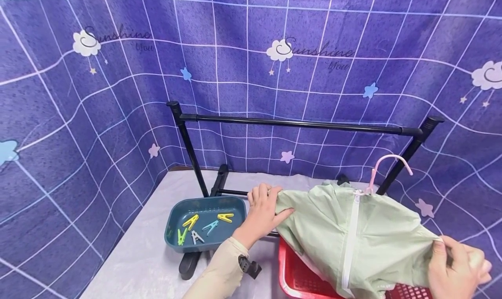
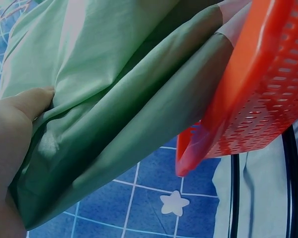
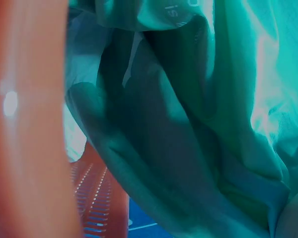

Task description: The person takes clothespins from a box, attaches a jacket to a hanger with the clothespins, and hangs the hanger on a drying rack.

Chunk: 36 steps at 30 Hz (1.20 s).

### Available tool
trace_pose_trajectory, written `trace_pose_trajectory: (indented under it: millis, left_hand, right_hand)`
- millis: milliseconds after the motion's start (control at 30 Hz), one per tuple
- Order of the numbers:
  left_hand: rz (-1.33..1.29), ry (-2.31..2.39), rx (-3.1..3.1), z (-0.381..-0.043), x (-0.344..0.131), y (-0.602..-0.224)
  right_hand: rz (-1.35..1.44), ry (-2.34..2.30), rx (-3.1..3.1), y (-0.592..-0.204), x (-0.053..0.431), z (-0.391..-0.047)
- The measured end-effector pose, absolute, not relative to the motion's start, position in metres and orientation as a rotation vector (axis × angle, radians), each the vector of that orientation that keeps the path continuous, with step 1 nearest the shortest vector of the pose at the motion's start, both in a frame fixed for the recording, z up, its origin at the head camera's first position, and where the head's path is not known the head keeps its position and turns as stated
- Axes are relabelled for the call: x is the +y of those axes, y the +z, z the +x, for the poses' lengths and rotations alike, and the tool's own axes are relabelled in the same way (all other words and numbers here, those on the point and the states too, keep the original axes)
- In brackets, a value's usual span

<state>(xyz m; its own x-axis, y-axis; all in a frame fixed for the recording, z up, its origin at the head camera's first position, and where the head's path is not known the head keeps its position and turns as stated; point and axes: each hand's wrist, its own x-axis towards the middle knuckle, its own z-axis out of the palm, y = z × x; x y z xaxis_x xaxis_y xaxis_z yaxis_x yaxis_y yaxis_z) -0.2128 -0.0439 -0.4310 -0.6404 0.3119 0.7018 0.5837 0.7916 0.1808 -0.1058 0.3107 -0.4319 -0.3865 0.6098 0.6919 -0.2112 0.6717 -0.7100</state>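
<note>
A light green zip-up jacket (image 1: 376, 242) with a white zipper (image 1: 350, 246) is stretched between my two hands. A pink hanger (image 1: 370, 181) sits inside it, its hook rising above the collar. My left hand (image 1: 260, 209) grips the sleeve or shoulder side at the left, and the left wrist view shows the thumb (image 2: 35, 101) pressed on the folded cloth. On the right, my right hand (image 1: 455, 266) pinches the other sleeve side between thumb and fingers. The jacket's lower part hangs over a red basket (image 1: 288, 273), which fills the side of both wrist views.
Behind the jacket stands a black rack with a horizontal bar (image 1: 290, 123). A dark teal tray (image 1: 171, 222) at the left holds several clothespins, among them a yellow clothespin (image 1: 191, 221). The table (image 1: 133, 255) has a pale cover; a purple patterned curtain (image 1: 251, 72) hangs behind.
</note>
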Motion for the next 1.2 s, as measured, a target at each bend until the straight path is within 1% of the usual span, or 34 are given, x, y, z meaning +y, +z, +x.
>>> trace_pose_trajectory:
  millis: [233, 700, 967, 1200]
  left_hand:
    - [-0.652, -0.519, -2.275, -0.211, -0.048, -0.427]
    - [-0.639, -0.511, -2.219, -0.209, -0.056, -0.422]
    - [-0.644, -0.553, -2.231, -0.208, -0.062, -0.422]
    - [-0.648, -0.555, -2.210, -0.208, -0.065, -0.423]
  right_hand:
    - [-0.300, 0.921, -1.756, -0.436, 0.316, -0.108]
    - [-0.258, 0.916, -1.745, -0.430, 0.312, -0.109]
    - [-0.223, 0.916, -1.699, -0.422, 0.300, -0.109]
    - [-0.175, 0.893, -1.698, -0.425, 0.304, -0.113]
